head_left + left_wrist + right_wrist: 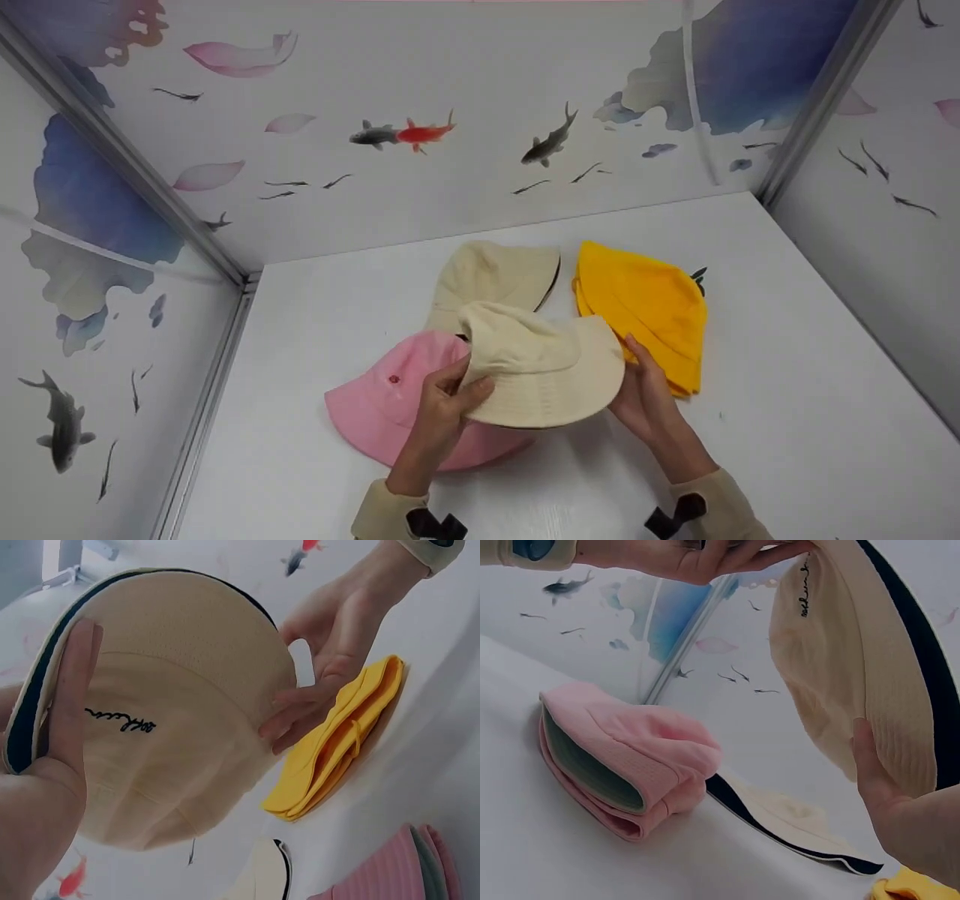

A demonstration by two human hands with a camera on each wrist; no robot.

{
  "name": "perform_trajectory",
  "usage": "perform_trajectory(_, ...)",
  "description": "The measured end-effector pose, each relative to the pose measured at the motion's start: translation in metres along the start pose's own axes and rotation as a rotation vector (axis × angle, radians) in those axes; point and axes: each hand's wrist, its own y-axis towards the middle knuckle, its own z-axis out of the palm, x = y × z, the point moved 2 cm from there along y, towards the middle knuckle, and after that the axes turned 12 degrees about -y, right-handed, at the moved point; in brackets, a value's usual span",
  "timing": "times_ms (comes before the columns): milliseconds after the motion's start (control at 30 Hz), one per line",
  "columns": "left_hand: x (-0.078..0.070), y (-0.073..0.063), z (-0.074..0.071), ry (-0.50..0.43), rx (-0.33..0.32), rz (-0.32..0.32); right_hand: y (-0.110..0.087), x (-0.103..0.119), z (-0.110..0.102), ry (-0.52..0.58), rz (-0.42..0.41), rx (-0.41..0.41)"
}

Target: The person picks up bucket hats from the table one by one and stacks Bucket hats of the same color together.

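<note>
Between both hands a cream bucket hat (536, 360) is held up over the white table, brim toward the person. My left hand (442, 412) grips its left side, thumb on top of the brim. At the right edge my right hand (651, 397) pinches the brim. Dark lettering on the hat (180, 720) and a dark band along the brim show in the left wrist view. Partly under the held hat lies a pink bucket hat (375, 397); it appears folded with a green lining in the right wrist view.
Behind the held hat lies another cream hat (487, 277) with dark edging. A folded yellow hat (645, 315) with a small green leaf rests at the right, close to the right hand. Printed panels with fish and petals wall in the white table (787, 375) at the back and sides.
</note>
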Motion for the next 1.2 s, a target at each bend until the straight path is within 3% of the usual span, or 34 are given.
perform_trajectory(267, -0.004, -0.007, -0.020, -0.016, 0.171, -0.015, 0.000, 0.009, -0.013, -0.044, 0.000, -0.079)
perform_trajectory(400, -0.004, -0.011, -0.030, -0.010, 0.187, -0.051, -0.001, 0.009, -0.017, -0.067, -0.019, -0.083)
perform_trajectory(567, -0.002, -0.017, -0.041, -0.104, 0.123, -0.077, -0.002, 0.007, -0.019, -0.124, -0.032, -0.092)
perform_trajectory(800, 0.013, -0.033, -0.052, -0.317, 0.026, -0.044, -0.003, 0.001, -0.018, -0.140, -0.074, -0.107)
perform_trajectory(1000, 0.028, -0.047, -0.057, -0.343, -0.166, -0.061, -0.003, -0.009, -0.018, -0.157, -0.072, -0.127)
perform_trajectory(1200, 0.037, -0.050, -0.057, -0.366, -0.238, -0.021, -0.003, -0.016, -0.018, -0.205, -0.079, -0.150)
